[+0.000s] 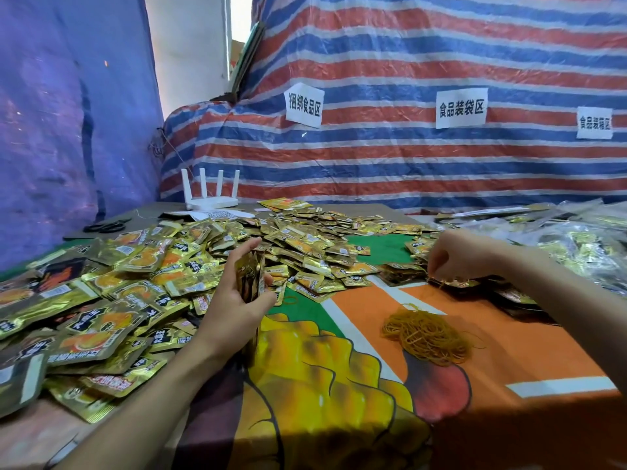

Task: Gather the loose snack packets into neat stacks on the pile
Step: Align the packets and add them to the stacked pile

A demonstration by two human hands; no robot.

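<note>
Left hand [237,293] grips packet stack [250,276] at pile [135,283] edge; open cloth [509,334] rightward.

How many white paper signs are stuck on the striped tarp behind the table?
3. The left sign sits left of centre, the middle sign right of centre, the right sign near the frame's right edge, all on the striped tarp. More may lie off-frame.

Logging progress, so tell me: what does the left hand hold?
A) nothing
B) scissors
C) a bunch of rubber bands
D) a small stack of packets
D: the left hand grips a small stack of packets on edge; the scissors and rubber band heap lie apart from it.
</note>
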